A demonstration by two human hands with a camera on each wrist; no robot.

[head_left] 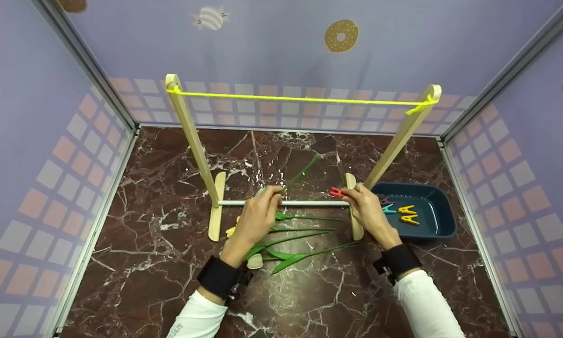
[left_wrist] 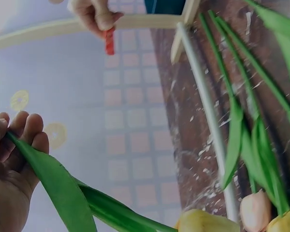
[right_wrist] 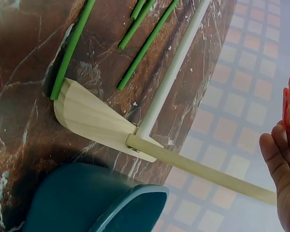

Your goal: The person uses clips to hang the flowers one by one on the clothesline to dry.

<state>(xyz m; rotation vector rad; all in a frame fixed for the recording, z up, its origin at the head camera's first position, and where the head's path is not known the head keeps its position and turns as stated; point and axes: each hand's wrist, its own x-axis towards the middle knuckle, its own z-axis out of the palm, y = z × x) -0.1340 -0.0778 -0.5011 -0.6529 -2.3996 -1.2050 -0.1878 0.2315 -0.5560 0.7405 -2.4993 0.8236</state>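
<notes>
The left hand pinches one tulip by its green part at the fingertips, above the rod; whether by stem or leaf is hard to tell. So thin a hold could let its bud end swing or the tulip twist loose. The right hand pinches a red clip, which a careless squeeze could make spring away. A low forearm might drag the other tulips, lying on the near counter under the left wrist.

The rod crosses below both hands, where a leaf could snag. The right post rises just beyond the right hand, so a knock there could shake the line. Right of it sits the bin, holding yellow clips.
</notes>
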